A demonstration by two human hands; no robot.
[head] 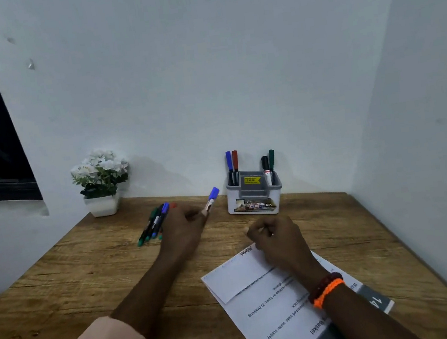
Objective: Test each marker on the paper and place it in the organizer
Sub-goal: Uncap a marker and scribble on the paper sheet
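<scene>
1. Head view, risks first: the left hand (184,225) has a blue-capped marker with a pale barrel (211,199) poking up between its fingers, cap end aimed toward the grey-and-white plastic organizer (254,196) at the back of the wooden counter (88,270). It sits lightly at the fingertips, so I judge it could slip or roll away if the hold loosens.
2. Just left of that hand lies a loose bundle of green, black and blue markers (154,224), touching or nearly so. A careless sweep could scatter them toward the counter's edge.
3. The organizer already carries 4 upright markers, 2 on each side. Dropping another in hard could tip them or nudge the box.
4. The white printed paper sheet (260,291) has a folded top flap; if it shifts, a test stroke may land on wood.
5. Grip now: left fingers curled, pinching the blue-capped marker low on its barrel. The right hand (277,240) is a curled fist on the paper's top edge; whether it holds something thin, I cannot tell.
</scene>
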